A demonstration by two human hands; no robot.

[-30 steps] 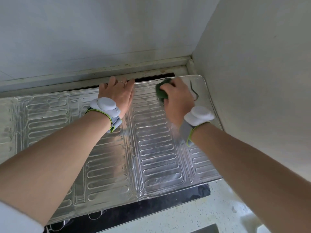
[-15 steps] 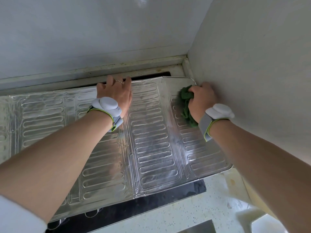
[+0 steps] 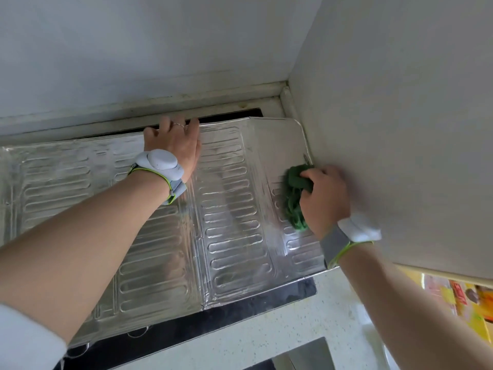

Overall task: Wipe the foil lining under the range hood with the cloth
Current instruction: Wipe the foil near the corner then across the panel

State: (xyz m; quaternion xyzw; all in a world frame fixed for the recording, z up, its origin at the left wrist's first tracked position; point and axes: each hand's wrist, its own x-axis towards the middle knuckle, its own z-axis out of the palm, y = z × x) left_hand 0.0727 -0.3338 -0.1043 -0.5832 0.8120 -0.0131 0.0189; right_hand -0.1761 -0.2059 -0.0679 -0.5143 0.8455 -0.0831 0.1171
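The right hand (image 3: 326, 200) is pressing the green cloth (image 3: 294, 201) against the foil lining (image 3: 232, 209), far over on the right panel, just beside the side wall (image 3: 400, 129). Its grip is curled tight around the bunched cloth, knuckles nearly brushing that wall, probably so the wad is reaching the foil's edge strip. The left hand (image 3: 174, 145) is lying flat and open on the foil near its top edge, fingers spread and holding nothing; it looks to be bracing the thin sheet so it is not buckling under the rubbing. Below, the speckled worktop (image 3: 266, 337) is showing past the foil's lower edge.
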